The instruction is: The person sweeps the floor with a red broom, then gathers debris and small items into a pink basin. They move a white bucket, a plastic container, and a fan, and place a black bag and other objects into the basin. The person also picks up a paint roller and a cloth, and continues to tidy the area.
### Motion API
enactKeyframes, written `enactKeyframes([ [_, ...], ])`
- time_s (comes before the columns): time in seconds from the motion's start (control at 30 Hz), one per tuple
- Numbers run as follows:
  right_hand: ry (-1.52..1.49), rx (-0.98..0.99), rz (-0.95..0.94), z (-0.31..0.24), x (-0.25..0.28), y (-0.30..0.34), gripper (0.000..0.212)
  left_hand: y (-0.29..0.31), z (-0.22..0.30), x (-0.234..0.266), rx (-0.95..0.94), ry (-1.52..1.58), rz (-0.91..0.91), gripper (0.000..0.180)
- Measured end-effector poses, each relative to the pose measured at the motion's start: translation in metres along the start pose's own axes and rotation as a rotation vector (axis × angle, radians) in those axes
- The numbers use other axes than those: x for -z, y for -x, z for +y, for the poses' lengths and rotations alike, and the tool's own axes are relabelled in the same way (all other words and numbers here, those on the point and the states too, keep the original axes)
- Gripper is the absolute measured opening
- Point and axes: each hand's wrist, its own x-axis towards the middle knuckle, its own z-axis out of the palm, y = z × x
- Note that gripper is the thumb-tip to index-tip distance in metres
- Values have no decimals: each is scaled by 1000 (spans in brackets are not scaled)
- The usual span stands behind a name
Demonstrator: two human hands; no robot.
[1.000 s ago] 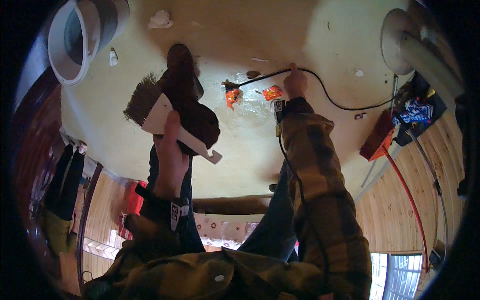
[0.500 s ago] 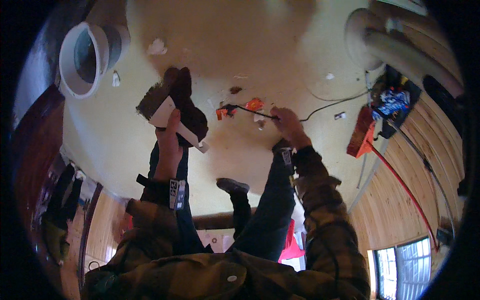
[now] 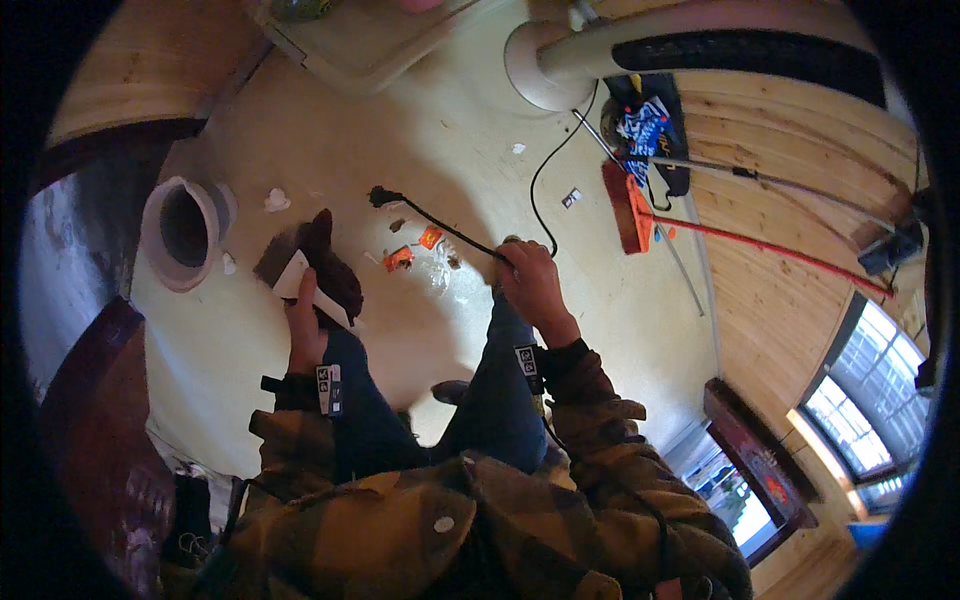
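Gotta say, kinda cluttered in here: pale bucket (image 3: 180, 281) over on the left, red-handled broom (image 3: 634, 215) by the plank wall (image 3: 765, 285), some blue-and-white bundle (image 3: 645, 130) near it, plus a bright window (image 3: 865, 385) off right.

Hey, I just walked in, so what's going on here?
A person is holding a brush with a flat, pale back in the left hand, right beside a dark shoe; whether the two touch is hard to tell. The right hand grips a black cord, with its thick dark end out ahead and the rest trailing off to the upper right. Orange scraps lie on the floor, with a pale bucket off to the left.
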Motion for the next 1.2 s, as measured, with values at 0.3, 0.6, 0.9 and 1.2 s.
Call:
enactKeyframes([
  [0.3, -29, 141, 132, -63, 83, 16, 12, 88, 73, -16, -286, 50, -188, 36],
  [0.6, 390, 266, 683, -97, 239, -54, 13, 75, 146, 38, -591, 129, -126, 38],
  [0.9, -419, -79, 843, -131, 342, -65, 23, 118, 256, 60, -405, 244, -256, 42],
  [1.2, -546, -89, 1260, -72, 464, -61, 19, 116, 274, 14, -436, 234, -721, 33],
])
